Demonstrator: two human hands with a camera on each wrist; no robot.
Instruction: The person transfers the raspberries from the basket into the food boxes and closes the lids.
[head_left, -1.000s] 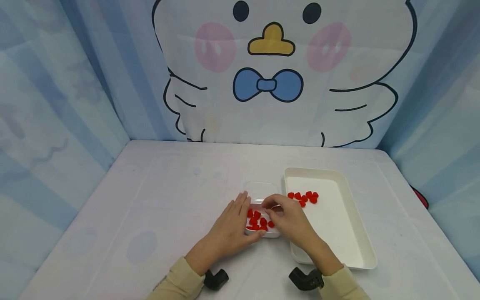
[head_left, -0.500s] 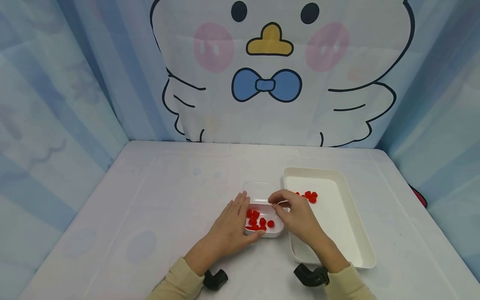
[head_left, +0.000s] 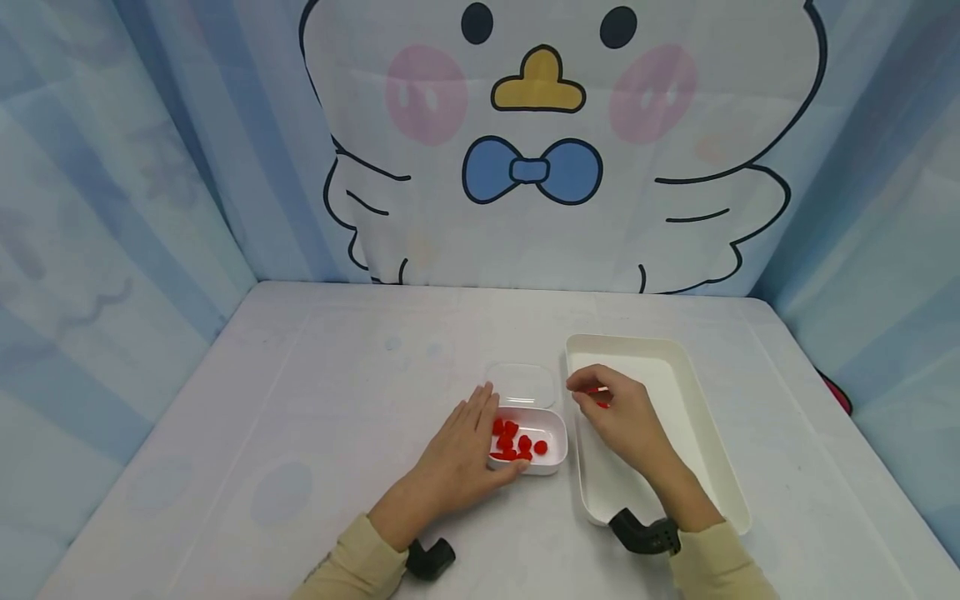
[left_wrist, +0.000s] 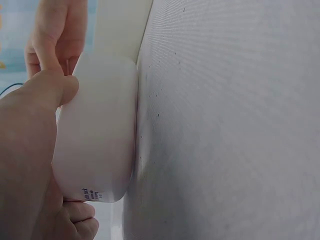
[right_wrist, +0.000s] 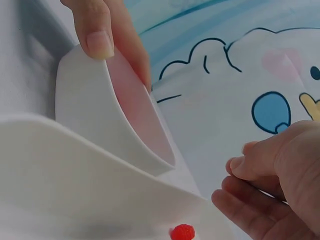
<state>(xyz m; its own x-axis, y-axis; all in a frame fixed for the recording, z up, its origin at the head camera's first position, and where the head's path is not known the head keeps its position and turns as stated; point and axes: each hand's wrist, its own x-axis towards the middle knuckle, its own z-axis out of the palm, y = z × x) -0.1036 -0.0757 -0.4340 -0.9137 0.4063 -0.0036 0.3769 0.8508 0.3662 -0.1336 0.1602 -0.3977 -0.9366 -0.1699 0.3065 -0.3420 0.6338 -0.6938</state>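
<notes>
My left hand [head_left: 457, 462] holds a small white box [head_left: 551, 460] at its left end, thumb on the near rim and fingers along the side. Several small red raspberry-like pieces [head_left: 525, 443] lie in the box; my hand partly covers them. Over the white tray [head_left: 675, 467] is my right hand [head_left: 626, 425], fingers bent and thumb near the index finger. No held piece shows between its fingertips in the right wrist view. Red showing through its finger gap belongs to pieces in the tray, mostly hidden; one raspberry-like piece [right_wrist: 183, 232] is plain in the right wrist view.
Behind the box, a clear plastic lid [head_left: 522, 385] lies on the white-covered table [head_left: 315, 400]. The tray's left wall stands close to the box's right end. Patterned curtains [head_left: 862, 250] enclose the back and sides.
My right hand has moved from over the box to the right, over the tray's red pieces. My left hand has stayed at the box.
</notes>
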